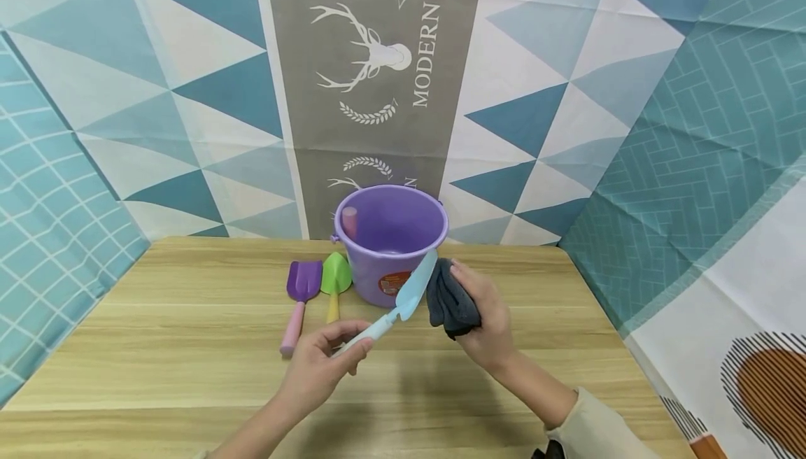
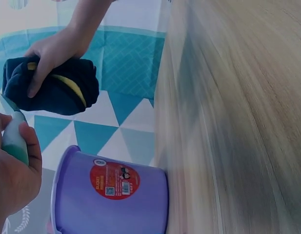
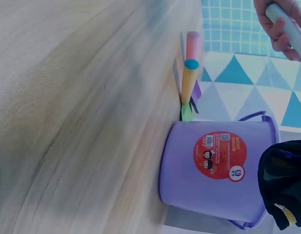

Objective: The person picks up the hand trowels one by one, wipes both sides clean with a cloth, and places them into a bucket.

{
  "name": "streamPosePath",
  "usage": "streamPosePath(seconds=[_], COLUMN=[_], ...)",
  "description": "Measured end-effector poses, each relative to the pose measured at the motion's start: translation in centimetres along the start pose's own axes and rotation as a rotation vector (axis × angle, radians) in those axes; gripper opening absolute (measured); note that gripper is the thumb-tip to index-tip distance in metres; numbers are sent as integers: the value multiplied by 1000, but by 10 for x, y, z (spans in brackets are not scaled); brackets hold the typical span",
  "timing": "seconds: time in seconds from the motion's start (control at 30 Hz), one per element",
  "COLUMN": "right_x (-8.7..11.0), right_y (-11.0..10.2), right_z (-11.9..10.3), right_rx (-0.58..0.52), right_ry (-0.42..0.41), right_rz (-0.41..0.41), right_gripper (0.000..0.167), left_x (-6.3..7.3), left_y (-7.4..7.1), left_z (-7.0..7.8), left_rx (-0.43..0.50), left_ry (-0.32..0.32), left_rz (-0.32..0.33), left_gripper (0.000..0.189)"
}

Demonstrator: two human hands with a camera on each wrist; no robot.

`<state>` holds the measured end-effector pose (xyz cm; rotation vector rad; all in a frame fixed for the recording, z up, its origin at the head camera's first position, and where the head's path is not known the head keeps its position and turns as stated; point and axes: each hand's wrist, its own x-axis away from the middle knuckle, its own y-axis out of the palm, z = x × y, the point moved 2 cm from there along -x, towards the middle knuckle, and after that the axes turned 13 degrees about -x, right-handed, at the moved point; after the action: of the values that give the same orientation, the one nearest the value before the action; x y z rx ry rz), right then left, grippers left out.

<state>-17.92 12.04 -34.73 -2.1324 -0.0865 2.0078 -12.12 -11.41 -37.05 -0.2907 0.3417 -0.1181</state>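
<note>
By its pale handle, my left hand (image 1: 321,364) holds a light blue toy trowel (image 1: 413,290), blade tilted up and to the right. My right hand (image 1: 490,319) grips a dark, folded cloth (image 1: 450,297) close beside the blade; whether they touch, I cannot tell. In the left wrist view, yellow edging shows on the cloth (image 2: 52,90). A purple bucket (image 1: 368,270) stands upright behind both, with a red label (image 3: 220,155) on its side. Inside it, a pink handle (image 1: 350,222) leans against the wall; its lower part is hard to make out.
Left of the bucket lie a purple toy shovel (image 1: 305,279) with a pink handle and a green one (image 1: 336,274) with a yellow handle. Everything rests on a wooden table (image 1: 189,368). Patterned cloth (image 1: 220,81) hangs behind the table and along its sides.
</note>
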Motion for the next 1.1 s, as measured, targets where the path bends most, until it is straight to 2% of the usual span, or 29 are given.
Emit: streamPosePath(seconds=[0.1, 0.2, 0.43, 0.47, 0.6, 0.67, 0.7, 0.73, 0.83, 1.0, 1.1], right_x=[-1, 0, 5, 5, 5, 4, 3, 2, -2, -5, -4], right_y=[1, 5, 13, 13, 10, 6, 4, 2, -1, 0, 4], right_z=[-1, -5, -13, -13, -12, -9, -8, -7, -4, -4, -8], right_rx=[17, 58, 133, 140, 138, 135, 134, 136, 150, 167, 167], right_ry=[-33, -92, -239, -247, -238, -200, -181, -160, -131, -194, -249], right_rz=[5, -6, -96, -107, -111, -88, -71, -53, -18, -32, -60], right_gripper=[35, 32, 27, 26, 28, 28, 28, 28, 28, 29, 27], left_x=[1, 1, 1, 0, 0, 1, 2, 2, 3, 3, 3], left_y=[2, 3, 1, 0, -2, -2, -3, -3, -2, 0, 0], left_z=[2, 2, 0, -4, -6, -8, -5, -5, -6, -3, -2], left_rx=[26, 25, 27, 28, 16, 20, 15, 18, 24, 40, 44], left_ry=[27, 48, 33, 60, 58, 59, 28, 23, 36, 84, 86], left_rz=[-20, -14, -8, -3, 10, 6, 4, -1, -16, -31, -25], left_gripper=[21, 21, 21, 20, 19, 18, 20, 20, 20, 21, 22])
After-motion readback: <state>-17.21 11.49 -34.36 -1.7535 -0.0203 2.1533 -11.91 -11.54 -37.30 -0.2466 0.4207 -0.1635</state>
